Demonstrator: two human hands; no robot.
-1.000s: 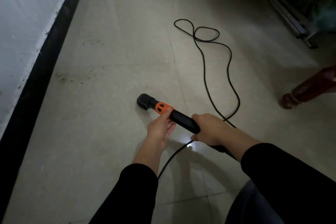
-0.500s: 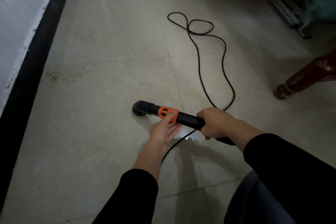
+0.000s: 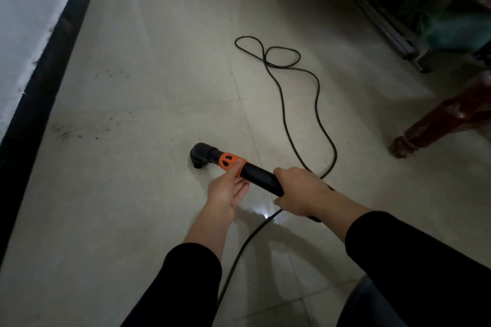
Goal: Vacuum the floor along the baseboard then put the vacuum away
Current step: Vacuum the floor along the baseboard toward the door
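Handheld vacuum (image 3: 255,172): scarcely shifted in the last second. Nozzle (image 3: 200,154) low over the floor, well apart from the baseboard (image 3: 47,74) and short of the dirt specks (image 3: 71,133). Right hand (image 3: 300,191) grips the body; left hand (image 3: 228,194) pinches the orange collar (image 3: 231,163). The baseboard pass is judged hardly begun.

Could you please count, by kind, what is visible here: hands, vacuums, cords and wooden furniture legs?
Hands: 2, the left hand and the right hand
Vacuums: 1, the vacuum
Cords: 1, the cord
Furniture legs: 1, the furniture leg
Total: 5
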